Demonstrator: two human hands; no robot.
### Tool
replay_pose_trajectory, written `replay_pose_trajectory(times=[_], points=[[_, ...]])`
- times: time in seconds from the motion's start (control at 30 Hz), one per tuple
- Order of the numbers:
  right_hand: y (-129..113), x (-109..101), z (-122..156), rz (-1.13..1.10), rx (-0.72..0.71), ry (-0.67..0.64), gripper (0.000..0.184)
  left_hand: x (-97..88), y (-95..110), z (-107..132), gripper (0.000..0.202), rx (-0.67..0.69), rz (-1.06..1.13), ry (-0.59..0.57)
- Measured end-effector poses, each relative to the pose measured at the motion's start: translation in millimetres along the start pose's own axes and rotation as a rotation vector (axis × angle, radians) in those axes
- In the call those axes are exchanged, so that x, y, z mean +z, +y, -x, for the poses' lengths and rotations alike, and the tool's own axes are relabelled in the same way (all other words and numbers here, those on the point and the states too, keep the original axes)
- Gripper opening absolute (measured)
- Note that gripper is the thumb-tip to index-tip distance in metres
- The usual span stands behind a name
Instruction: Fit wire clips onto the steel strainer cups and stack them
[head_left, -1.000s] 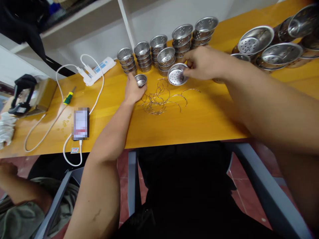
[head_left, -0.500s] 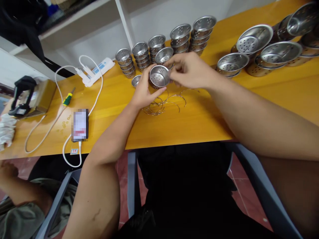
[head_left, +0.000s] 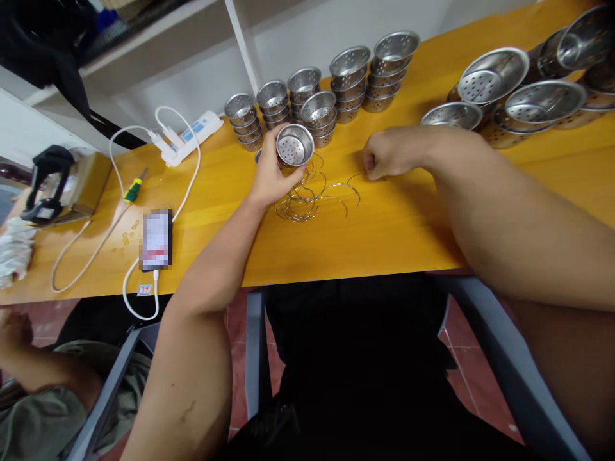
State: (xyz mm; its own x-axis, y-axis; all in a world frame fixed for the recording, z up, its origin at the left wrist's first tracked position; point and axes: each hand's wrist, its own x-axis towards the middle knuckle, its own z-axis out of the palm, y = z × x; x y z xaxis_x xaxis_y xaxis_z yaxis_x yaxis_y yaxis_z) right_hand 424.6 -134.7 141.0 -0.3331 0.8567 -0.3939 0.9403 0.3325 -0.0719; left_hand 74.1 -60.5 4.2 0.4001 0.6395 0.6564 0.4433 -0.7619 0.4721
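Observation:
My left hand (head_left: pixel 271 171) is wrapped round a small perforated steel cup (head_left: pixel 295 146), its mouth tilted toward me above the table. My right hand (head_left: pixel 391 153) is low over the table to the right, with fingers curled and pinched together. One thin wire runs up to its fingertips; whether they grip it is hidden. Several curved metal wires (head_left: pixel 300 208) lie loosely heaped below the cup. Behind my left hand, another small cup is mostly covered. A short stack of perforated cups (head_left: pixel 319 110) stands just beyond the held one.
More cup stacks (head_left: pixel 350 67) line the back of the table (head_left: pixel 384 237). Larger perforated cups (head_left: pixel 492 77) stand at right. On the left are a power strip (head_left: pixel 195 137) with white cables, a screwdriver (head_left: pixel 134 187), a phone (head_left: pixel 156 240) and a cardboard box (head_left: pixel 89 189). Another person's arm (head_left: pixel 43 368) shows lower left.
My right hand has left the cup and moved right and down to the table beside the wires. My left hand has shifted the cup slightly left.

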Motion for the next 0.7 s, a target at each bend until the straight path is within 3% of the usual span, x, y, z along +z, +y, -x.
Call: replay_pose_trajectory(times=[0.1, 0.27, 0.7], points=[[-21.0, -13.4, 10.0, 0.121, 0.058, -0.071, 0.014, 1.5, -10.4, 0.2, 0.098, 0.072, 0.029, 0.011], [-37.7, -12.7, 18.6, 0.113, 0.121, -0.011, 0.028, 1.9, -11.1, -0.4, 0.109, 0.110, 0.034, -0.013], [-23.9, 2.9, 11.4, 0.055, 0.155, 0.068, 0.032, 1.4, -2.5, -1.4, 0.107, 0.086, 0.097, 0.015]])
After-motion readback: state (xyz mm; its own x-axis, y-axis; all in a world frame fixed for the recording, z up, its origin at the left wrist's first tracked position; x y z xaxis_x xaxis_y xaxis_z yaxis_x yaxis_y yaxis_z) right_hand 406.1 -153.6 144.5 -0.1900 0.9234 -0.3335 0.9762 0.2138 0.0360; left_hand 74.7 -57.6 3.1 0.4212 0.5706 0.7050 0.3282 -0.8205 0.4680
